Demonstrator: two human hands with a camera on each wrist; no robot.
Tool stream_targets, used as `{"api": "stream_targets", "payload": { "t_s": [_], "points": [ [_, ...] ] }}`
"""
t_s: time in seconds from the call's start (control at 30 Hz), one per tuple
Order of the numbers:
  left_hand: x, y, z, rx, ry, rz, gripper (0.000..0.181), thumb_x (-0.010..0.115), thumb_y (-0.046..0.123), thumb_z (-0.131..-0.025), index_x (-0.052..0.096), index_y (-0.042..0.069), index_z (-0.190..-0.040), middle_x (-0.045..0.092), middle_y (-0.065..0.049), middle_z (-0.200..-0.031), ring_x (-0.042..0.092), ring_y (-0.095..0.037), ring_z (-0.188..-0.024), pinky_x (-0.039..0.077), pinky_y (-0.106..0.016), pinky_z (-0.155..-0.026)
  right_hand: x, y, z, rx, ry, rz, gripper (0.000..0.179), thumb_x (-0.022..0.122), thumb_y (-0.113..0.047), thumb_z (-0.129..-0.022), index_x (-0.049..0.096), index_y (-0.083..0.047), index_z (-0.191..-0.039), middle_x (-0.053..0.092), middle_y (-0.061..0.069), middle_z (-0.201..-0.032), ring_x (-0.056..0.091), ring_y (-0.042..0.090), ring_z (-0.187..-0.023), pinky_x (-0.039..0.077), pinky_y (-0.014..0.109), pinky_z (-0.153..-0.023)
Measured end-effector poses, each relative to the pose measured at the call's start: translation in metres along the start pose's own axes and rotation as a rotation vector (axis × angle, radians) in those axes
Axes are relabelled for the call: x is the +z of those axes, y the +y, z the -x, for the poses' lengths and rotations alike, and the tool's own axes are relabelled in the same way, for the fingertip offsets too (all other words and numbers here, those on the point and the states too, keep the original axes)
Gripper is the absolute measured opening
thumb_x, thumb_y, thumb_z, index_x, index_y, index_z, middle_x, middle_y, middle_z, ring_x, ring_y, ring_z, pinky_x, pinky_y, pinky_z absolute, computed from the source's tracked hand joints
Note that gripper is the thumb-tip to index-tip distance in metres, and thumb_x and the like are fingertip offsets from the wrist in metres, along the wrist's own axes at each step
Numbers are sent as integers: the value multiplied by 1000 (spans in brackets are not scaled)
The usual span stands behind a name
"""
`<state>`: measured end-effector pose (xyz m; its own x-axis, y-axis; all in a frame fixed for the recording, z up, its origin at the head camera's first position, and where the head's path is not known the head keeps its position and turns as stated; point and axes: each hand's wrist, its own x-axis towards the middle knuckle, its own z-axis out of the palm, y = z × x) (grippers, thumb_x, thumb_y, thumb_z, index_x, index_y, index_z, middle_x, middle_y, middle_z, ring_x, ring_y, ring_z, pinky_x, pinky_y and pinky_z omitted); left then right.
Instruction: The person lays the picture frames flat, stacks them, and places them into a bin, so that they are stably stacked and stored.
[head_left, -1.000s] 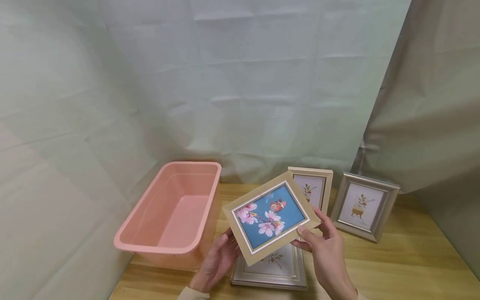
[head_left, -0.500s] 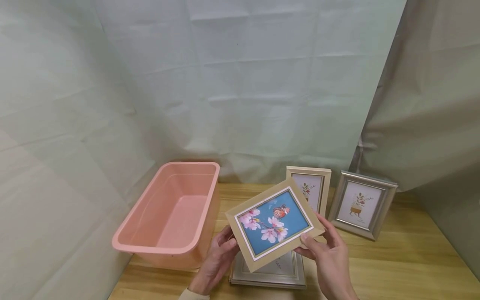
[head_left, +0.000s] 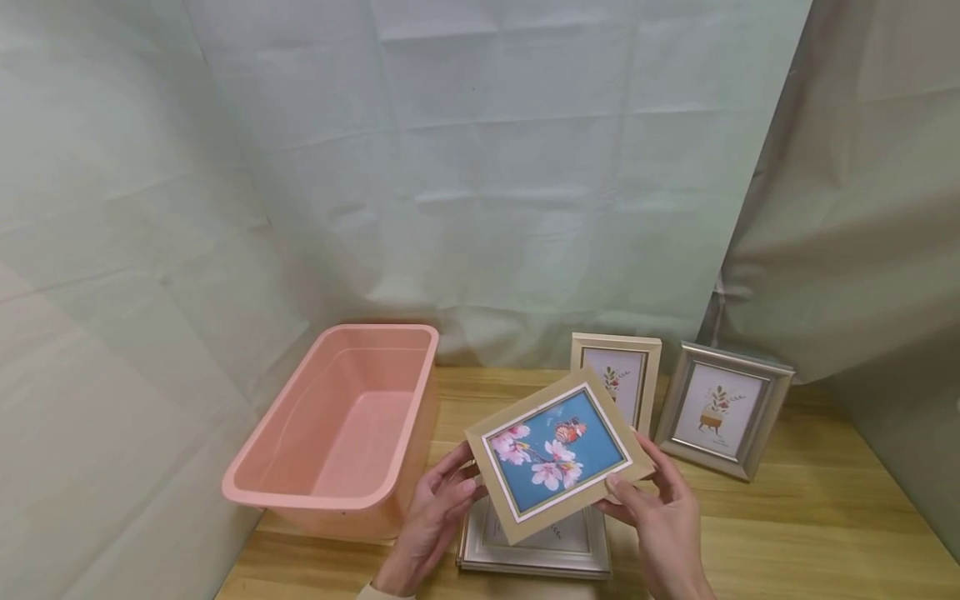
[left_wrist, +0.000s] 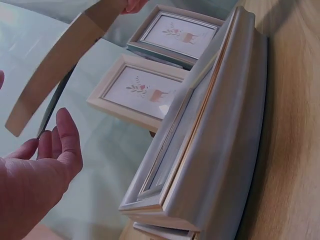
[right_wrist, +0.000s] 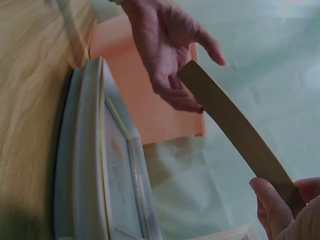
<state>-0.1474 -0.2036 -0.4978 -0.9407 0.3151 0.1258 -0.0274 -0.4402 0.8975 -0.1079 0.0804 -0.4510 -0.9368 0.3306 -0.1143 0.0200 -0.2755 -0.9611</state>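
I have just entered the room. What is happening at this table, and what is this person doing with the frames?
A person holds a butterfly frame, tilted, above the table. The right hand grips one corner, thumb on the front; the left hand is at the opposite side, though what its fingertips touch is hard to tell. Below lie stacked silver frames. Behind stand a cream frame and another silver one. A pink tub is on the person's left.

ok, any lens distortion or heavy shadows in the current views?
Left wrist: stacked silver rectangular picture frames bow outward, dark shadow beside them on the yellow-brown wooden table; right wrist: the held tan rectangular picture frame looks curved, its edge dim; head: its edges look straight, lighting soft.
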Motion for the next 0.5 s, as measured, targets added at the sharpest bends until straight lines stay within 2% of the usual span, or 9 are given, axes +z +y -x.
{"api": "stream_targets", "payload": {
  "t_s": [0.07, 0.2, 0.3, 0.37, 0.5],
  "points": [
    [0, 0, 2, 22, 5, 0, 77, 60, 0, -99, 23, -15, -165, 67, 2, -142, 65, -13, -128, 59, -29, -107, -1, 1, -1, 6, 2, -4, 78, 73, 14, -93, 48, -10, -163, 63, 1, -115, 82, 16, -89, 70, 39, -77],
    [0, 1, 7, 103, -3, -11, 63, 60, -6, -98, 46, 3, -159, 68, 4, -144, 64, -11, -129, 61, -28, -104, -1, 2, -3, 20, 10, -8, 79, 72, 14, -93, 47, -10, -164, 62, 1, -115, 81, 15, -91, 70, 40, -78],
    [1, 2, 10, 165, -12, -65, 59, 64, -7, -97, 56, 11, -152, 69, 4, -144, 64, -9, -129, 61, -26, -103, -1, 3, -4, 34, 14, 1, 79, 72, 14, -94, 46, -10, -164, 61, 0, -119, 81, 13, -92, 70, 39, -79],
    [3, 4, 12, 196, -18, -110, 60, 67, -7, -95, 58, 9, -152, 68, 4, -145, 64, -9, -129, 61, -25, -102, -1, 3, -3, 40, 14, 6, 79, 71, 14, -93, 46, -10, -164, 60, 0, -121, 80, 13, -92, 70, 39, -79],
    [5, 7, 17, 243, -27, -193, 70, 74, -5, -91, 50, -6, -156, 66, 3, -147, 62, -8, -130, 60, -24, -103, -2, 4, -2, 42, 2, 10, 78, 73, 15, -92, 47, -6, -163, 59, 5, -118, 80, 14, -88, 70, 39, -78]
  ]
}}
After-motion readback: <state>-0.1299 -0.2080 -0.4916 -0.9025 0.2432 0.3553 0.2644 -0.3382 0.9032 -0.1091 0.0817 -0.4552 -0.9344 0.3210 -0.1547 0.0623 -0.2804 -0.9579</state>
